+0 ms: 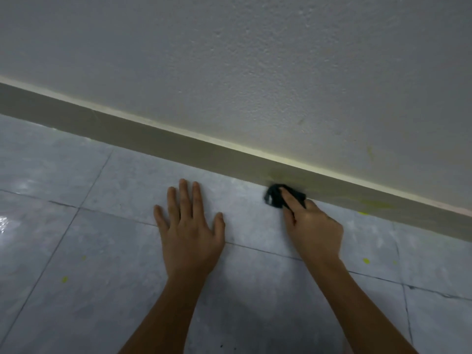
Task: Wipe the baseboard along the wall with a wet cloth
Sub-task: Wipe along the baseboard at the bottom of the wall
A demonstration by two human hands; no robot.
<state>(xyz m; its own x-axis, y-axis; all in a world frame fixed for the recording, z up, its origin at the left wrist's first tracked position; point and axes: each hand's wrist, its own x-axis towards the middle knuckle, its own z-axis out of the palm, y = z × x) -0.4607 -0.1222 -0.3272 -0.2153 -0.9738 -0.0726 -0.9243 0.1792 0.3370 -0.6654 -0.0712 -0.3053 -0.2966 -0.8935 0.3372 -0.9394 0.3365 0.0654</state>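
the right hand [313,227] is gripping a small bunched dark wet cloth [274,198], with the index finger stretched over the top of it and the other fingers curled around the rear of the wad. it is pressing the cloth against the foot of the long olive-grey baseboard [178,146], right where that strip is meeting the floor. the left hand [189,226] is lying flat and spread on the pale grey glossy floor tiles [76,290], holding nothing and seemingly bracing the body, near the cloth but apart from it.

the cloth is looking soft, light and limp, so it is likely folding and slipping under pressure; holding it as a wad with 1 finger pushing from above seems the surest grip. a yellowish smear is showing on the baseboard just above the cloth, and more yellow marks are sitting further right along it. above, the rough white plaster wall [281,72] is rising.
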